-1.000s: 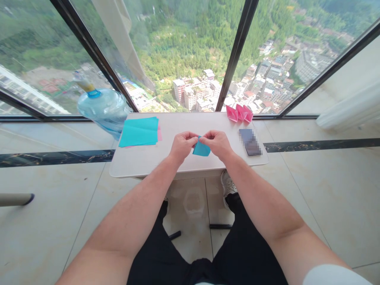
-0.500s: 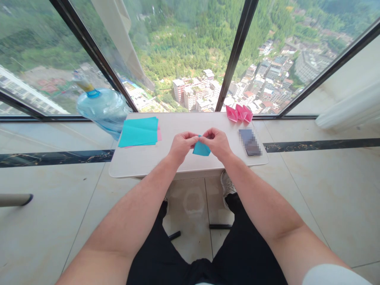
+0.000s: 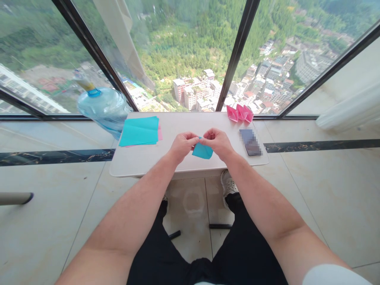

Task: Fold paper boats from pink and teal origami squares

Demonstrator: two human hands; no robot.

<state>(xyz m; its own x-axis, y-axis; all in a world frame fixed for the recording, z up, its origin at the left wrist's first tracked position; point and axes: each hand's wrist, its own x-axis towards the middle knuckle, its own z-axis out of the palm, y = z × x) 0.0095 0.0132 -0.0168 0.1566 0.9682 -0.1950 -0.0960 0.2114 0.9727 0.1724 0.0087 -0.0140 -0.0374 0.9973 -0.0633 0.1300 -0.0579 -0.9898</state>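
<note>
A small folded piece of blue paper (image 3: 202, 151) is held just above the near middle of a small white table (image 3: 142, 160). My left hand (image 3: 182, 145) pinches its upper left part. My right hand (image 3: 218, 143) pinches its upper right part, fingertips almost meeting those of the left. Both hands are closed on the paper.
A stack of blue and pink paper sheets (image 3: 139, 131) lies at the table's left. Three folded pink paper pieces (image 3: 239, 113) stand at the far right corner, a phone (image 3: 250, 142) lies near them. A large water bottle (image 3: 102, 108) rests on the floor by the window.
The blue paper has tilted slightly and shifted a little to the right between my fingers. My hands stay in nearly the same place.
</note>
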